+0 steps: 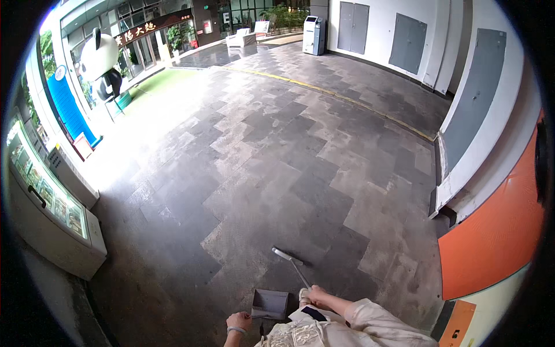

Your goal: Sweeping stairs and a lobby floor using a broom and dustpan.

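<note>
A broom with a grey head (287, 256) reaches forward over the floor tiles. My right hand (317, 294) is closed around its thin handle (301, 275). Left of my shoe (304, 296) is a grey dustpan (269, 303), its open side facing forward. My left hand (239, 321), with a band at the wrist, is curled into a fist at the dustpan's near left corner. It appears to grip the dustpan's handle, which is mostly hidden from this angle.
A glass-topped display freezer (47, 182) stands at left, with a blue board (71, 108) and panda statue (102, 65) beyond. An orange panel (490, 221) and grey-doored wall line the right. A yellow strip (329, 92) crosses the tiled floor (277, 173); a kiosk (313, 37) stands behind.
</note>
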The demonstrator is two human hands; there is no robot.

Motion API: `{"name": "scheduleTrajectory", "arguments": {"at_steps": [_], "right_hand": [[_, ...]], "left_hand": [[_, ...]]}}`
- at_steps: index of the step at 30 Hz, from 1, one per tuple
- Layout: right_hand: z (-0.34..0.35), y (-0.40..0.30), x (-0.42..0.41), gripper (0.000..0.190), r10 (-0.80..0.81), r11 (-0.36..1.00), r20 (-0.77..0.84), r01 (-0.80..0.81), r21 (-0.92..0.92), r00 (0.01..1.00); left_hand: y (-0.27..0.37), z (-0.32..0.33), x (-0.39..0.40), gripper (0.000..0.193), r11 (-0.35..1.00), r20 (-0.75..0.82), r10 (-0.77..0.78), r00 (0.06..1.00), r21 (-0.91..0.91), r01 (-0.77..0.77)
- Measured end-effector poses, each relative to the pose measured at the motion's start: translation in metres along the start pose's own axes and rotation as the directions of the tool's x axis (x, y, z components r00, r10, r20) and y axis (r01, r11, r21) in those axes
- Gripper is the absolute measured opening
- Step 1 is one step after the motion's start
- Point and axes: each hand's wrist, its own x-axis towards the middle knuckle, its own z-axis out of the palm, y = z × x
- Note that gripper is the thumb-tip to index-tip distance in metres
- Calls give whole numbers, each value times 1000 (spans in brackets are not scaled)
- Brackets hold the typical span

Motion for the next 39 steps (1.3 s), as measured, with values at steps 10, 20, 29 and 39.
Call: {"name": "scheduleTrajectory", "arguments": {"at_steps": [10, 20, 29, 39], "right_hand": [[-30, -14, 57, 26, -243, 905, 202, 296, -305, 949], [-127, -77, 58, 42, -337, 940, 143, 341, -3, 931], [-203, -224, 151, 38, -246, 969, -23, 245, -31, 969], [-212, -306, 202, 22, -93, 995, 419, 104, -2, 903]], "left_hand": [[72, 12, 71, 27, 998, -71, -53, 996, -33, 51], [78, -50, 121, 20, 979, -265, -93, 960, -201, 39], [101, -103, 230, 21, 997, -129, -2, 992, -80, -8], [114, -187, 311, 23, 989, 30, -111, 993, -95, 113]]}}
